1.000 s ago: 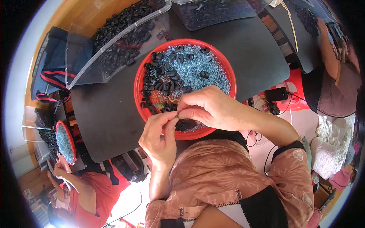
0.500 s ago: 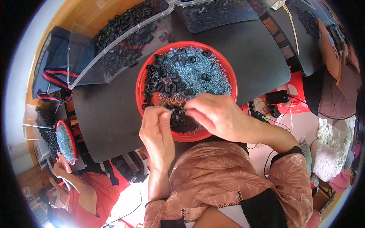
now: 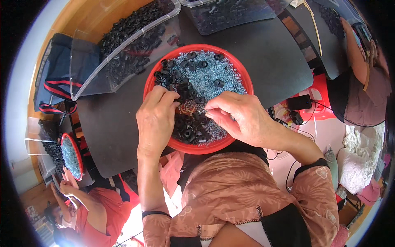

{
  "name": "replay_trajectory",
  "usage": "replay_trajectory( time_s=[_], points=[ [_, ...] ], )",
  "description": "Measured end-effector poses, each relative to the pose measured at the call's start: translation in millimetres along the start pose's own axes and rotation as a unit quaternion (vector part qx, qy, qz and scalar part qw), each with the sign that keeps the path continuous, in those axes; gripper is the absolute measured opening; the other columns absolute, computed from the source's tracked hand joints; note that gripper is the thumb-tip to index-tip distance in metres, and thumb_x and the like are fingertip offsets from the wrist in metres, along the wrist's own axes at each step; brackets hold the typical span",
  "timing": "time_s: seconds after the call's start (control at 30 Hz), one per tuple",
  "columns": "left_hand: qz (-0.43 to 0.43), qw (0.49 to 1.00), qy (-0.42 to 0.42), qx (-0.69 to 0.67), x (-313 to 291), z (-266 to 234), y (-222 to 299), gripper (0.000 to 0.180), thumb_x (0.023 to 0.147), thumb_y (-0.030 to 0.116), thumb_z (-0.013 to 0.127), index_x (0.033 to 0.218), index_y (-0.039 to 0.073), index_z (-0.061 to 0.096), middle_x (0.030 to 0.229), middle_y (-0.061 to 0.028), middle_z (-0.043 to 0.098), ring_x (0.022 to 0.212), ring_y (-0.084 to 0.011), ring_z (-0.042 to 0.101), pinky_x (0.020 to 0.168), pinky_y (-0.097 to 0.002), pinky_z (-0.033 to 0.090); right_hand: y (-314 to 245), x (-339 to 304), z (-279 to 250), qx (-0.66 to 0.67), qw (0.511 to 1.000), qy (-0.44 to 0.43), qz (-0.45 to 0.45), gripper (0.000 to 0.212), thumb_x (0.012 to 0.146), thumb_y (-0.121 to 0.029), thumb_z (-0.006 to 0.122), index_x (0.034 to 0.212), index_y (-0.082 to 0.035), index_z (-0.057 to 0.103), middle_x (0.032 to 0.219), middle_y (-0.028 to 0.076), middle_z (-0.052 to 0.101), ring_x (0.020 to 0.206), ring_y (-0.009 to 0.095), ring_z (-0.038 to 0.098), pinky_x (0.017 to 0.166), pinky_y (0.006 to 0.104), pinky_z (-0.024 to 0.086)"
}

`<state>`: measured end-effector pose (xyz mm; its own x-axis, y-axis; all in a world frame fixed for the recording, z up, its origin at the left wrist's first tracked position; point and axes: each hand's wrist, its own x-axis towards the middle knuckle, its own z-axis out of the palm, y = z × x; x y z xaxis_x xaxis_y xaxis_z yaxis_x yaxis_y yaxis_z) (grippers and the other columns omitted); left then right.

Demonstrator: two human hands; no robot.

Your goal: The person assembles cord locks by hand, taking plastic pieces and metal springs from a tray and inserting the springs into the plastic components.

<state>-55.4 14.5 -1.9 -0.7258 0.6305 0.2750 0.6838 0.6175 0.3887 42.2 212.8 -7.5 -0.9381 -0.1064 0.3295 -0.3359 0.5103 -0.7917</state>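
Note:
A red round basin (image 3: 197, 149) stands in front of me on the dark table. Small silvery coil springs (image 3: 226, 73) fill its far and right side, and small black plastic parts (image 3: 190, 128) lie in heaps at its left and near side. My left hand (image 3: 155, 119) is over the left rim, its fingers curled down at the black parts; what they grip is hidden. Over the right half, my right hand (image 3: 242, 118) pinches thumb and forefinger together just above the springs. Whatever is between those fingertips is too small to name.
A clear bin (image 3: 123, 51) of black parts stands at the far left, a second clear bin (image 3: 234, 18) behind the basin. Another person (image 3: 94, 206) works at lower left by a similar basin (image 3: 72, 156). A person's arm (image 3: 356, 53) shows at right, above a red stool (image 3: 319, 96).
My left hand has moved away from my right, up and left to the black parts. The right hand has stayed nearly in place, still pinched. The view has shifted slightly.

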Motion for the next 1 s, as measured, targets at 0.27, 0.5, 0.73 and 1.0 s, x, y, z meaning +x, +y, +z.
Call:
replay_trajectory(
  time_s=[0.27,0.5,0.73,1.0],
  points=[
    [0.133,0.985,-0.062,0.09,9,-6,1,0.02,0.069,0.0,0.068,0.087,0.004,0.06,0.086,-0.0103,0.056,0.081,-0.0309,0.06,0.068,-0.0389,0.048,2,7,3,0.006,1.0,0.002,-0.004,0.012,0.086,-0.004,0.067,0.096,-0.001,0.061,0.08,0.011,0.062,0.068,0.024,0.063,0.059,0.0316,0.05],
    [-0.077,0.963,-0.016,-0.258,-6,-15,4,0.015,0.08,-0.003,0.067,0.092,0.001,0.059,0.084,-0.0076,0.065,0.067,-0.0143,0.061,0.063,-0.025,0.048,1,9,3,0.043,0.999,0.019,0.0,0.013,0.085,-0.004,0.068,0.095,0.0,0.062,0.08,0.012,0.063,0.068,0.022,0.064,0.058,0.0309,0.05],
    [-0.223,0.824,0.016,-0.521,-26,-10,23,0.013,0.088,-0.004,0.062,0.1,-0.001,0.057,0.085,-0.0029,0.065,0.073,-0.0065,0.057,0.066,-0.0198,0.046,-10,19,9,0.058,0.998,0.01,-0.005,0.012,0.085,-0.004,0.068,0.094,-0.001,0.062,0.079,0.012,0.063,0.067,0.023,0.064,0.057,0.0318,0.05],
    [-0.258,0.872,0.016,-0.417,-35,-9,38,0.011,0.088,-0.002,0.063,0.099,-0.002,0.06,0.086,-0.0013,0.062,0.074,-0.0055,0.055,0.067,-0.02,0.045,-16,29,21,0.055,0.998,0.012,-0.024,0.01,0.084,-0.009,0.065,0.088,-0.001,0.06,0.08,0.015,0.063,0.072,0.035,0.064,0.061,0.0426,0.05]
  ],
)
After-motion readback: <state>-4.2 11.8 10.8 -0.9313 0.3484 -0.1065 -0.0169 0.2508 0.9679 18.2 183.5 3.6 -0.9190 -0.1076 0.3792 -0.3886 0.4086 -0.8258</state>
